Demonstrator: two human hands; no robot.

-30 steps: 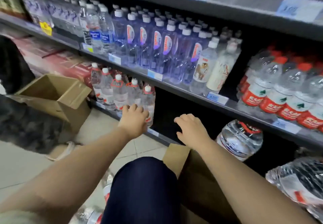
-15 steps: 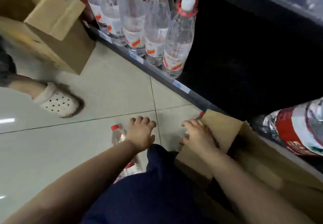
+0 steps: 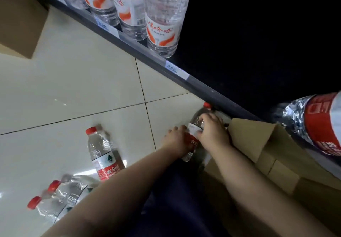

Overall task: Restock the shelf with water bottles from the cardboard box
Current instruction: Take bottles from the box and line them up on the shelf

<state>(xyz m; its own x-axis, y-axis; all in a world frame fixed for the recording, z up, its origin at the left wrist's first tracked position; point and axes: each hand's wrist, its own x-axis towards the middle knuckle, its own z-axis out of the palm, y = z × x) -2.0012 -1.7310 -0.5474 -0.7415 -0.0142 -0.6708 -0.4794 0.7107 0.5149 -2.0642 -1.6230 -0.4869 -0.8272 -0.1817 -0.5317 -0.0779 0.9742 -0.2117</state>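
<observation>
A red-capped water bottle (image 3: pixel 196 127) lies on the floor tiles beside the open cardboard box (image 3: pixel 258 144), its cap pointing at the bottom shelf's edge (image 3: pixel 203 87). My right hand (image 3: pixel 212 127) grips the bottle near its neck. My left hand (image 3: pixel 177 140) holds its lower body over the red label. Three more red-capped bottles lie on the floor to the left: one (image 3: pixel 103 155) near my left forearm, two (image 3: pixel 60 198) at the lower left. The shelf bay behind the box is dark.
Tall white-and-orange labelled bottles (image 3: pixel 162 18) stand along the bottom shelf at the top. A large red-labelled jug (image 3: pixel 317 124) lies on the shelf at the right. A second cardboard box (image 3: pixel 20 20) sits on the floor at the upper left. My dark-clad knee (image 3: pixel 177 199) is below.
The view has dropped further toward the floor. Both hands came together and took hold of the bottle next to the box; the foot in a white shoe is out of view.
</observation>
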